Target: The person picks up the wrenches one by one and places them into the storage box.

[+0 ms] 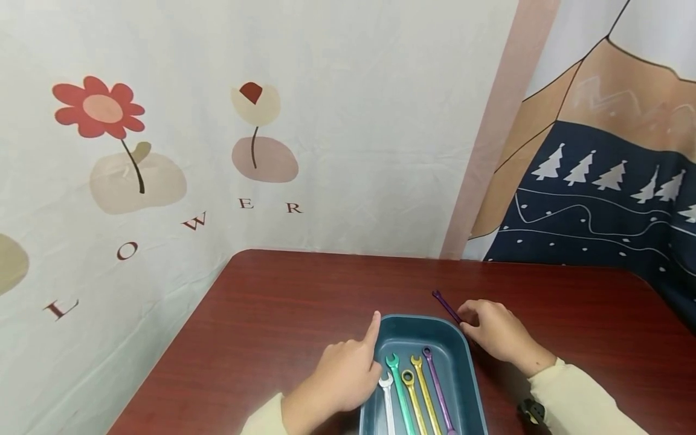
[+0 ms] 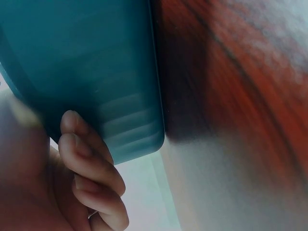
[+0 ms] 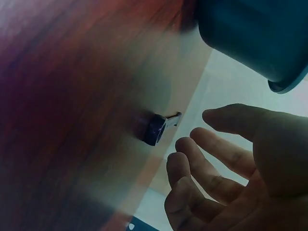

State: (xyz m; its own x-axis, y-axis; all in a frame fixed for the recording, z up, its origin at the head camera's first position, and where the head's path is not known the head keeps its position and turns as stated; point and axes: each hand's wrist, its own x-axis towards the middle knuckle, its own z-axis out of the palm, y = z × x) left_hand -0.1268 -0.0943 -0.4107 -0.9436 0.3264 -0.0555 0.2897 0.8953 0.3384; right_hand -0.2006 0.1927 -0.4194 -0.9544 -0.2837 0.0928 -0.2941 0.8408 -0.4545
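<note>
A blue-green tray (image 1: 476,386) stands on the table, and my left hand (image 1: 345,371) grips its left rim. The index finger points straight along the tray's far corner; in the left wrist view the other fingers (image 2: 96,168) curl against the outer wall. Inside the tray lie several wrenches: a silver wrench (image 1: 388,399), a green wrench (image 1: 400,393), a gold ratchet wrench (image 1: 413,399), a gold open-end wrench (image 1: 426,393) and a purple wrench (image 1: 437,389). Beyond the tray's far right corner, a dark purple wrench (image 1: 447,306) lies beside my right hand (image 1: 500,332), whose fingers are loosely bent and apart from its ring end (image 3: 155,130).
The reddish-brown wooden table (image 1: 304,290) reaches back to a printed curtain (image 1: 370,151) with flowers and letters. A second curtain (image 1: 598,199) with trees hangs at the right. A small dark round object (image 1: 531,412) shows by the right sleeve.
</note>
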